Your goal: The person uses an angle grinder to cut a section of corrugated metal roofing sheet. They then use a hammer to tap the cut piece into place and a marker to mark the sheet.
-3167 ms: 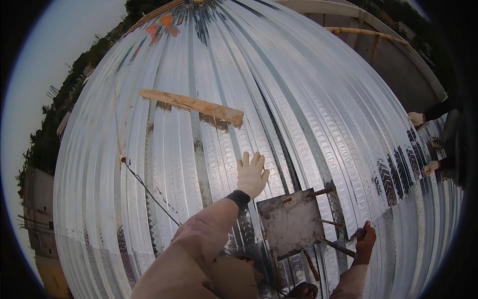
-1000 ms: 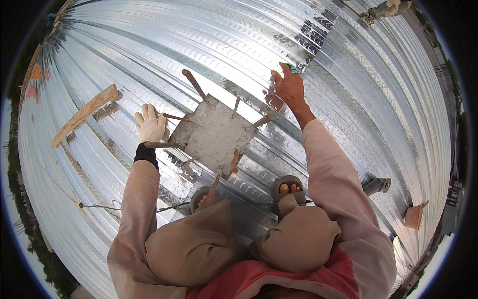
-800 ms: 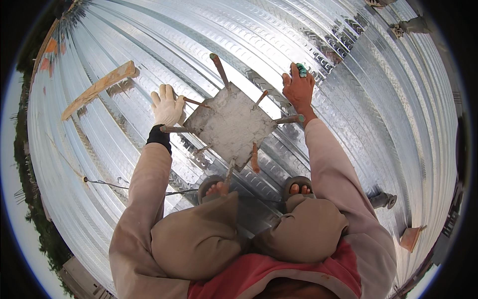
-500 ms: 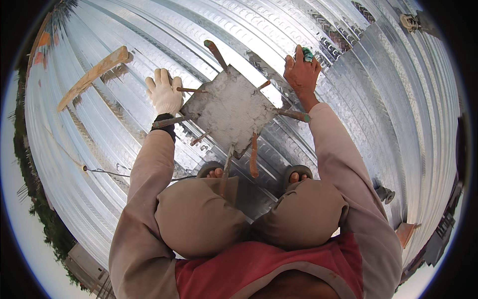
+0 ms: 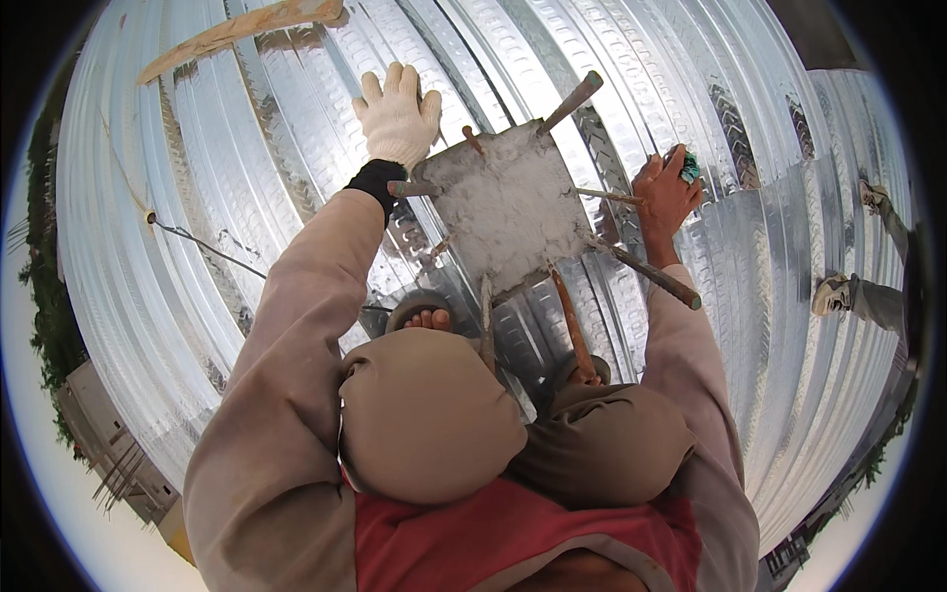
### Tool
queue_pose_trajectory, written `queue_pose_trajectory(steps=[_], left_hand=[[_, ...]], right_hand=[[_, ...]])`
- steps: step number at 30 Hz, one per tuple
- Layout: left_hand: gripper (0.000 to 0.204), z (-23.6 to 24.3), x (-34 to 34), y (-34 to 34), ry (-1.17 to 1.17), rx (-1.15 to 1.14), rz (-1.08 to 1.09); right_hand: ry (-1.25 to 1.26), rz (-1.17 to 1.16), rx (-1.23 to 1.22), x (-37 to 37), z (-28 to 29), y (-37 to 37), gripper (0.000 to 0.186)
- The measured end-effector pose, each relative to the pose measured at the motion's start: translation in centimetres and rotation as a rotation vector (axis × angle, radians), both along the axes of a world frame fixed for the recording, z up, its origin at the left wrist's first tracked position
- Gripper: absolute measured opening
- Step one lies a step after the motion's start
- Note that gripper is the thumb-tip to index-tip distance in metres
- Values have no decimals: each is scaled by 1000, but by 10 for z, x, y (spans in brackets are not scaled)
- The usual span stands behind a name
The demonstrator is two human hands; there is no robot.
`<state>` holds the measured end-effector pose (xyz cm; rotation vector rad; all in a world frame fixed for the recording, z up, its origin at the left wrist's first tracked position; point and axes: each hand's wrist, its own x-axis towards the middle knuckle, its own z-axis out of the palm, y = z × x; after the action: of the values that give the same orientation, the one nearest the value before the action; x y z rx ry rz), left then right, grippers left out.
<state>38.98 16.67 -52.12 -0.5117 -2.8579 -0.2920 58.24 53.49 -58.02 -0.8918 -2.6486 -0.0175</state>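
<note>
I crouch before a square concrete column top with several rusty rebars sticking out round its edges, some tipped green. My left hand, in a white knit glove with a dark cuff, lies flat with fingers spread on the corrugated metal decking, just beyond the column's left corner. My right hand is bare and sits right of the column, near a rebar's end. Its fingers are curled, with a small teal-green bundle at them; whether it is held or wrapped on a finger, I cannot tell.
A long wooden piece lies on the decking at the far left. A dark cable runs from the left toward my foot. At the right, another person's shoe and trouser leg stand on the sheets. Rebars project near my knees.
The view has swung, so the column and both hands appear farther right and the wooden piece higher. Another person's legs show more at the right. Both hands remain beside the column.
</note>
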Motion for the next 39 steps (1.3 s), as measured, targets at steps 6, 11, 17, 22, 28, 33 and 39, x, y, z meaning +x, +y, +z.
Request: queue_pose_trajectory(steps=[6,11,17,22,28,33,39], left_hand=[[37,-8,-1,-9,85,76,-48],[43,-12,0,-10,82,102,-104],[52,-5,4,-4,25,-2,-30],[43,1,3,-7,-1,65,-25],[39,-1,2,-3,0,61,-35],[38,-4,0,-6,72,63,-28],[40,1,2,0,-34,23,-25]], right_hand=[[-39,2,-80,-17,10,-7,59],[-7,89,-186,-46,18,-2,59],[-46,49,-123,-55,8,-2,61],[-64,51,-172,-58,15,-7,61],[-6,94,-203,-60,9,-5,63],[-119,68,-200,-67,15,-11,64],[-24,97,-62,-64,5,-9,63]])
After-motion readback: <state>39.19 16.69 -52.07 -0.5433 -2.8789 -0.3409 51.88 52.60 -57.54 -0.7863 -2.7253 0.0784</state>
